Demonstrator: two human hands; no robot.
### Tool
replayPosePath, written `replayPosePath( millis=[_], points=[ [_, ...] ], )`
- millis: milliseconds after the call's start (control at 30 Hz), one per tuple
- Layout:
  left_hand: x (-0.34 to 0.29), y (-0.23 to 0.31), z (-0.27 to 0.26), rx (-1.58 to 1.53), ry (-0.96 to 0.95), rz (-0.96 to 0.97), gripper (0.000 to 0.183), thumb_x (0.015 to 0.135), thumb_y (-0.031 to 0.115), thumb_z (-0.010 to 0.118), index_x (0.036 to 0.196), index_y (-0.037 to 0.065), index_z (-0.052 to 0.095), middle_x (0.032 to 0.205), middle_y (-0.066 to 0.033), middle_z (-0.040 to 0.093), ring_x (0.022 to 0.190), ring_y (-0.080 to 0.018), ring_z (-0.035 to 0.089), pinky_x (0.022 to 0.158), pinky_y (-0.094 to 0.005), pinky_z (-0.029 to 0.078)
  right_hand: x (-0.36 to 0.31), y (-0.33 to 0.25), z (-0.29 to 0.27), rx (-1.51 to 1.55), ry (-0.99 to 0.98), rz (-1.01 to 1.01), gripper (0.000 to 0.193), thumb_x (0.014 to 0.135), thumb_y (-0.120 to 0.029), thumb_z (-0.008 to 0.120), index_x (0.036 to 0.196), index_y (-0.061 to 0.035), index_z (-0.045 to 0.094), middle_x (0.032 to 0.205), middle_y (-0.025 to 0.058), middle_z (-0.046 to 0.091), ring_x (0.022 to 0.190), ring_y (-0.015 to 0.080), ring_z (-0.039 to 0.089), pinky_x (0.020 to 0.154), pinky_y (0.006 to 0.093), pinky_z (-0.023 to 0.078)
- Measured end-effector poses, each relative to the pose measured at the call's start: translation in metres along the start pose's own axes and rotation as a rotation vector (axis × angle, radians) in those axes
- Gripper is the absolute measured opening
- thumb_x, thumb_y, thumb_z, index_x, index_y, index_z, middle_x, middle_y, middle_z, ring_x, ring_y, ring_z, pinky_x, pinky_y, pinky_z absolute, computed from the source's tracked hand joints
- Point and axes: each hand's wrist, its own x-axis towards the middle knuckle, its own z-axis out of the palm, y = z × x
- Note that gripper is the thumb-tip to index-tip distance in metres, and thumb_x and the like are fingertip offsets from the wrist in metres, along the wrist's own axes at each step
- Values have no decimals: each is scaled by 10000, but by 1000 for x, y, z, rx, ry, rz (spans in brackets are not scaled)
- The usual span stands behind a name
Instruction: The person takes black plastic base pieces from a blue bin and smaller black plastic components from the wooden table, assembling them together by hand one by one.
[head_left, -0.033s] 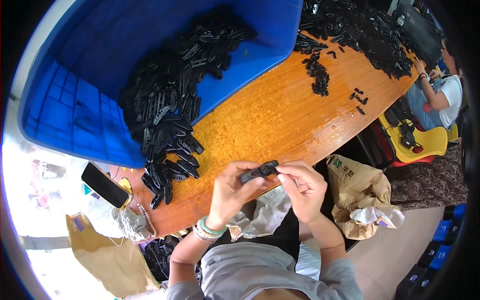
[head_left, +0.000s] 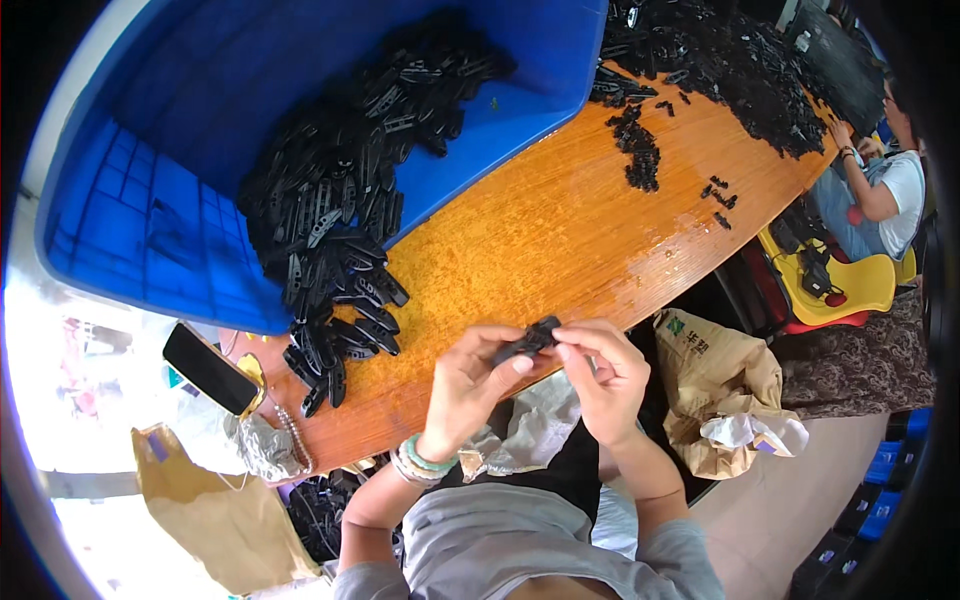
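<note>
In front of my body, above the table's near edge, I hold a small elongated black plastic part (head_left: 528,342). My left hand (head_left: 466,382) grips its left end between thumb and fingers, and bracelets circle that wrist. At the other end, the thumb and index finger of my right hand (head_left: 608,378) are pinched together on the tip; its other fingers are curled. Many similar black plastic parts (head_left: 335,215) spill out of a tipped blue bin (head_left: 160,255) onto the table at my left.
The wooden table (head_left: 520,235) bears a heap of small black parts (head_left: 740,75) at the far right and a smaller cluster (head_left: 637,150). A phone (head_left: 210,368) lies at the left. Another person (head_left: 885,195) works at the right, near a yellow chair (head_left: 845,285). Paper sacks (head_left: 715,380) flank me.
The black plastic part has turned in my fingers and now shows a narrower side. Both hands have shifted only slightly.
</note>
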Motion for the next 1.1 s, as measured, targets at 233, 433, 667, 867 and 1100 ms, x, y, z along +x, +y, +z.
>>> replayPosePath(
  millis=[233,433,667,867,1100],
  points=[
    [-2,2,0,58,-76,-150,508,811,-79,572,1256,-59,328,928,-151,615,833,-152,619,728,-254,518,-11,3,6,122,-15,168,130,765,70,605,875,19,652,874,111,635,782,155,598,685,254,460],
    [-7,-7,-7,74,-64,-143,361,776,-73,632,1092,-72,457,883,-133,618,816,-160,637,701,-253,543,-14,9,1,-132,-135,-105,177,712,64,635,873,-6,657,864,100,624,793,224,582,688,309,460],
    [-11,-9,-9,-32,-20,-151,285,788,-43,634,1037,-58,497,876,-114,622,741,-145,640,666,-236,537,-16,13,-2,-469,-226,-441,252,685,34,666,930,-17,638,914,89,593,832,249,559,681,325,452],
    [-19,-10,-15,210,-65,-86,199,790,-21,622,980,-29,565,830,-66,620,725,-114,633,630,-216,509,-28,17,-6,-94,-301,297,261,715,-69,694,948,23,620,812,95,608,720,165,541,647,272,426],
    [-8,11,-51,692,-344,149,202,775,34,653,955,-30,585,953,-116,624,820,-202,626,688,-277,504,-36,16,-21,-77,-530,465,229,745,-130,696,924,3,642,713,99,630,611,156,578,600,262,447]
  ],
)
